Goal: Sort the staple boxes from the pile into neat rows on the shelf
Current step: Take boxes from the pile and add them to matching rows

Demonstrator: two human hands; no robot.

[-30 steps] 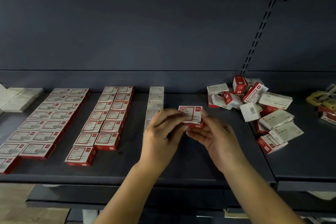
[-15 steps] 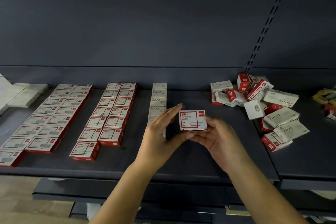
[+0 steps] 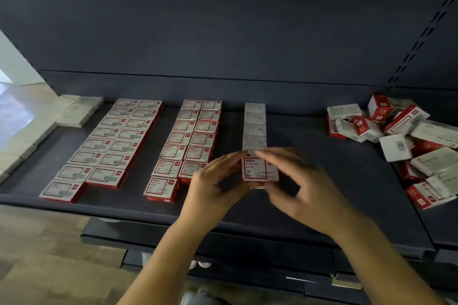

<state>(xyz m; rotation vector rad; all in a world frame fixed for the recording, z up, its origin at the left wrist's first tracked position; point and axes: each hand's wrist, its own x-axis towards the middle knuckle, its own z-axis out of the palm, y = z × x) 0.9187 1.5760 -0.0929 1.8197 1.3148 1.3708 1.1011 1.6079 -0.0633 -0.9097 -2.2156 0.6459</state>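
A small red-and-white box (image 3: pixel 257 169) with a paper-clip label is held between both hands above the dark shelf (image 3: pixel 322 195). My left hand (image 3: pixel 215 188) grips its left side. My right hand (image 3: pixel 300 186) curls over its top and right side, blurred by motion. The box hovers at the near end of a single column of white boxes (image 3: pixel 255 126). Left of that column lie two double rows of red-and-white boxes (image 3: pixel 188 141) (image 3: pixel 109 143). The jumbled pile of boxes (image 3: pixel 406 146) sits at the right.
Flat white boxes (image 3: pixel 79 111) lie at the shelf's far left corner. The shelf's back panel (image 3: pixel 223 32) rises behind the rows. Lower shelves (image 3: pixel 247 255) and a pale floor (image 3: pixel 37 255) show below the front edge.
Both hands have carried the box leftward from the shelf's middle towards the near end of the white column. The view has swung left and down.
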